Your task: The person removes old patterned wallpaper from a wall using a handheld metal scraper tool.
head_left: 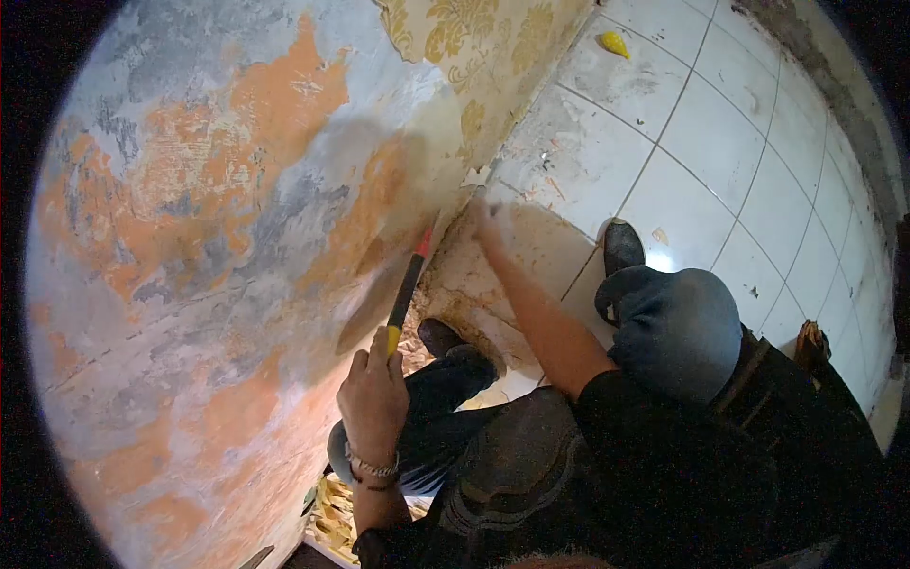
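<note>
My left hand [373,403] is closed around the yellow end of a long-handled scraper [407,292], which has a black shaft and a red part near its head. The tool slants up and away, its thin tip close to the lower part of the wall [284,190]. My right hand [485,216] reaches forward to the base of the wall, near a pale torn edge of wallpaper [477,177]. It is smeared by motion, so its fingers cannot be made out.
Patterned gold wallpaper [479,33] covers the far wall section. Scraps lie on the white tiled floor [706,133], with a yellow object [614,44] farther off. My shoes [623,245] and bent knee [678,327] are close by. Peeled scraps [346,517] lie at lower left.
</note>
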Demonstrator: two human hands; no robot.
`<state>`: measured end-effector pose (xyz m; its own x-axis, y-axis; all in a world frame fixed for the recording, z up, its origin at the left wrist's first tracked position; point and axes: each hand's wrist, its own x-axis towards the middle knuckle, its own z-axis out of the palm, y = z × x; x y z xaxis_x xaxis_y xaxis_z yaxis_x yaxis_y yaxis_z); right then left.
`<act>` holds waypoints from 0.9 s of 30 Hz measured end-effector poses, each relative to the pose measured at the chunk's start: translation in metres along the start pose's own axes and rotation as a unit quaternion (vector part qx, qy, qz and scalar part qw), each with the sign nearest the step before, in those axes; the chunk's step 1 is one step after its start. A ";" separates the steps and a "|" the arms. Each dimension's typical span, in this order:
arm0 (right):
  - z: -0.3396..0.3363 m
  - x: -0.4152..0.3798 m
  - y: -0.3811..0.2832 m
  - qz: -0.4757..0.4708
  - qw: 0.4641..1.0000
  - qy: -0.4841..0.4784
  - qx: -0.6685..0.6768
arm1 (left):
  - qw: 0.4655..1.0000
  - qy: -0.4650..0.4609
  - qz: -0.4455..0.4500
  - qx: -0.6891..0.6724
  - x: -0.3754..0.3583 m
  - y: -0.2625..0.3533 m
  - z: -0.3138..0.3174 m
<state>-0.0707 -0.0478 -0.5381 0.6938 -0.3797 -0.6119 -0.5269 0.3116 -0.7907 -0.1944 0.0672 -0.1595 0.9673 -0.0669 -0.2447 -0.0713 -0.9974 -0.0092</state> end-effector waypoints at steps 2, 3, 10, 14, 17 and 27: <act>-0.020 -0.004 -0.049 -0.033 0.998 0.043 -0.031 | 0.998 -0.059 -0.005 0.013 0.001 -0.005 -0.003; -0.019 0.002 -0.060 -0.157 0.980 0.079 -0.094 | 0.998 -0.058 -0.003 0.008 0.005 -0.008 0.003; -0.005 0.044 -0.050 -0.238 0.942 -0.070 -0.225 | 0.991 -0.117 0.069 0.009 0.012 -0.009 0.021; -0.013 0.053 -0.040 -0.225 0.946 -0.118 -0.202 | 0.989 -0.134 0.065 -0.012 0.015 -0.011 0.025; -0.012 0.058 -0.042 -0.207 0.955 -0.105 -0.186 | 0.989 -0.141 0.042 0.004 0.020 -0.016 0.022; -0.058 0.023 -0.001 -0.116 0.948 -0.124 -0.268 | 0.993 -0.112 0.032 0.000 0.018 -0.029 0.023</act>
<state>-0.0826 -0.1076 -0.5522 0.8805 -0.1467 -0.4508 -0.4740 -0.2681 -0.8387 -0.1802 0.0957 -0.1856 0.8822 -0.1219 -0.4548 -0.1298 -0.9914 0.0139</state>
